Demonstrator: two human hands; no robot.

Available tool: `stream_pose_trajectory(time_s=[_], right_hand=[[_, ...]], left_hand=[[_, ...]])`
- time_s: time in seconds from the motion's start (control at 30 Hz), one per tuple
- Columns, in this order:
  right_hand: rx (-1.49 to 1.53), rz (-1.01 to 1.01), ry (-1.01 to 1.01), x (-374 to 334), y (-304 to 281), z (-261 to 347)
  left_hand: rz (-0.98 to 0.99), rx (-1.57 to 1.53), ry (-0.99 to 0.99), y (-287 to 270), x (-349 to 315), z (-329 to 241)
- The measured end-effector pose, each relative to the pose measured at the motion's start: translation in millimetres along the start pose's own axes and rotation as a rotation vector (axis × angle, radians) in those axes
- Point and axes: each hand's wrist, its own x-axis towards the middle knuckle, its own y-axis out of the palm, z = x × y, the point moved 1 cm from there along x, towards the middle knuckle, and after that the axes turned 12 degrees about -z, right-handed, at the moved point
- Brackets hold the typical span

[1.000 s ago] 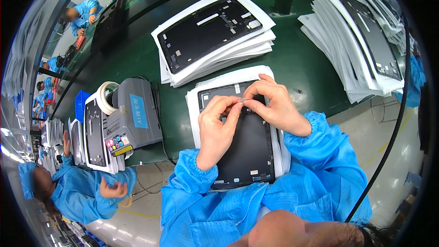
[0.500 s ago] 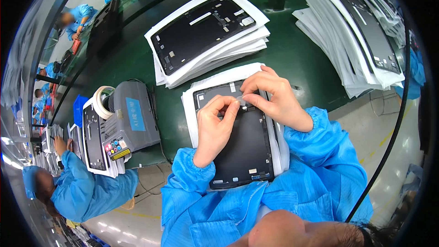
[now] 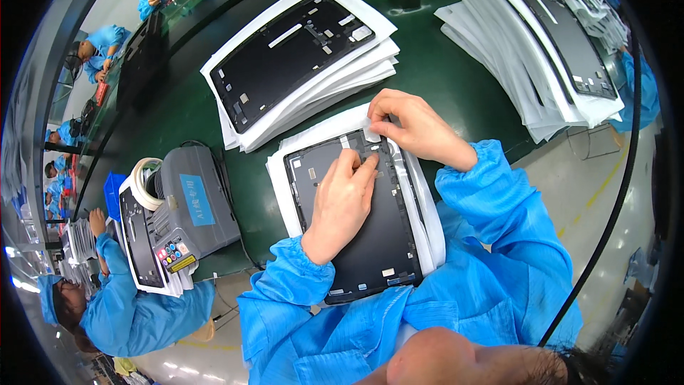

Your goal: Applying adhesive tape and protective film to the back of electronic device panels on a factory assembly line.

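Observation:
A black tablet back cover lies inner side up on white sheets in front of me. Small pads and strips dot its surface. My left hand rests on the upper part of the cover, fingers a little apart, fingertips touching it near a small light patch. Just beyond, at the cover's far edge, my right hand pinches a small translucent white piece of film between thumb and fingers. What lies right under the left fingertips is hidden.
Beyond stands a stack of similar covers between white sheets; another stack is at far right. On the left sit a grey machine, a tape roll and a blue bin. A co-worker sits at left.
My hands have come apart from their shared pinch over the cover. The left fingers now press down on it; the right hand has moved away toward the far edge with the film.

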Motion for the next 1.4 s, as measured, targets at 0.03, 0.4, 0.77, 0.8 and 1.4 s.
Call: stream_pose_trajectory(time_s=[0.03,0.4,0.77,0.8,1.4], right_hand=[[-0.014,-0.018,-0.045,-1.7,1.3,-1.7],[-0.103,-0.058,-0.109,-6.0,6.3,3.0],[-0.123,-0.046,-0.105,-5.9,6.5,3.6],[-0.125,-0.046,-0.105,-6.1,6.7,3.2],[-0.151,-0.037,-0.1,-5.7,7.7,3.4]], left_hand=[[0.003,0.009,-0.003,0.6,-0.2,-0.8],[0.02,0.016,-0.022,0.3,-0.4,-1.2],[0.014,0.002,-0.018,-0.4,-0.2,-1.0],[0.015,0.002,-0.019,-0.2,-0.6,-0.8],[0.057,0.068,-0.016,1.7,1.0,-1.8]])
